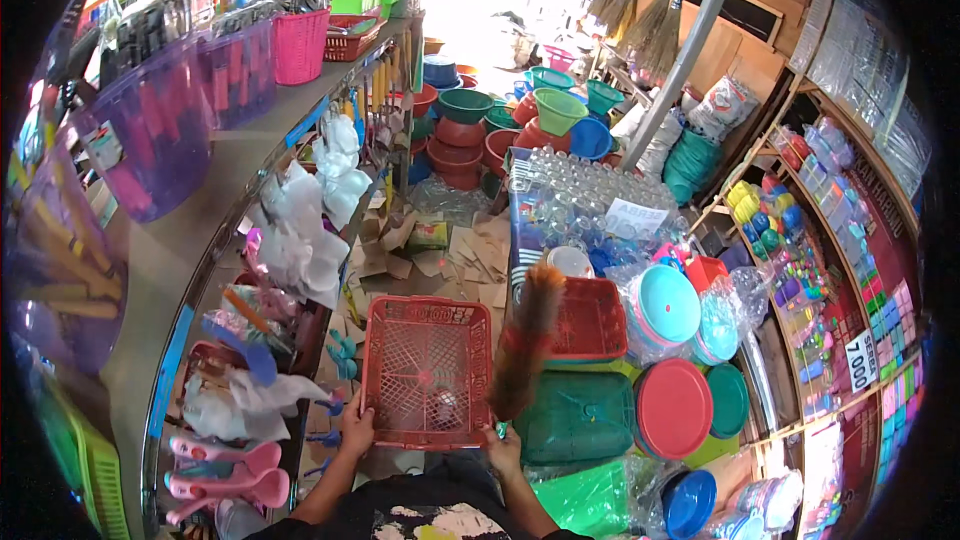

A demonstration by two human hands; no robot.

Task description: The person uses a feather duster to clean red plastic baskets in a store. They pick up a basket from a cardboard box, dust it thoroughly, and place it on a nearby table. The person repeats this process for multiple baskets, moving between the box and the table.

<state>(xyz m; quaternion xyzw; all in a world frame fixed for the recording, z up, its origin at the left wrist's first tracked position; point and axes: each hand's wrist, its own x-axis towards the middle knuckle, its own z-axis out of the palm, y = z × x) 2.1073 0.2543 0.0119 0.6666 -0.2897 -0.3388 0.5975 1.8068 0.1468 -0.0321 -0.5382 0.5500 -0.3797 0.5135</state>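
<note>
In front of my body I hold a red plastic lattice basket (pixel 427 360), tilted so its inside faces me. My left hand (pixel 357 426) grips the near left corner of its rim. At the near right corner, my right hand (pixel 505 451) has the handle of a brown feather duster (pixel 528 341) in its grasp and rests against the basket. The duster points up and away, its head in front of a second red basket (pixel 592 315) on the right-hand display. A stack of green trays (pixel 576 416) lies just right of my right hand.
A left shelf (pixel 154 240) carries purple bins (pixel 150 120), with pink ladles (pixel 225 472) below. On the right are glassware (pixel 577 187), red round trays (pixel 673 409) and plastic-wrapped bowls (pixel 667 304). Cardboard pieces (pixel 469 255) cover the aisle floor; basins (pixel 461 131) stand farther off.
</note>
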